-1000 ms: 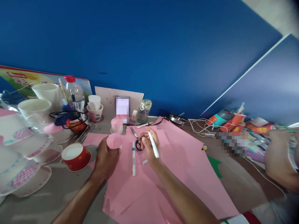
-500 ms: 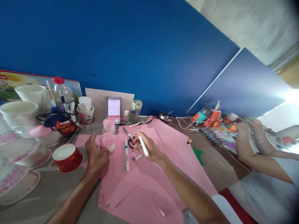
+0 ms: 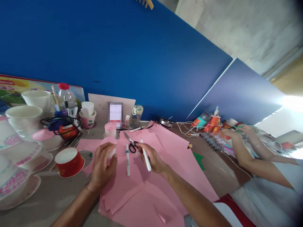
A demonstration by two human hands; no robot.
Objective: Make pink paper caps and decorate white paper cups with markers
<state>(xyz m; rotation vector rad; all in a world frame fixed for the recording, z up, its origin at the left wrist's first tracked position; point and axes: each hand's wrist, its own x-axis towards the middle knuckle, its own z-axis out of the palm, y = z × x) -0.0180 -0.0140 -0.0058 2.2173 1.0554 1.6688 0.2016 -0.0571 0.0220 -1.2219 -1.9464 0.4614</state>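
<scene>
My left hand curves around a small pink-and-white paper cup, which its fingers mostly cover. Between the fingers of my right hand is a slim white marker, slanting across the hand. Just left of that hand, black-handled scissors lie on pink paper. A second marker, white with a green band, rests between my two hands. Another pink-topped cup stands behind my left hand.
A red paper bowl and stacked white cups stand at the left. At the back are a screen and a glass jar. On the right, another person's arms reach over the table near cables.
My left hand has shifted slightly right and now covers more of the cup. My right hand has moved a little lower with the marker. The other person's hands have moved left.
</scene>
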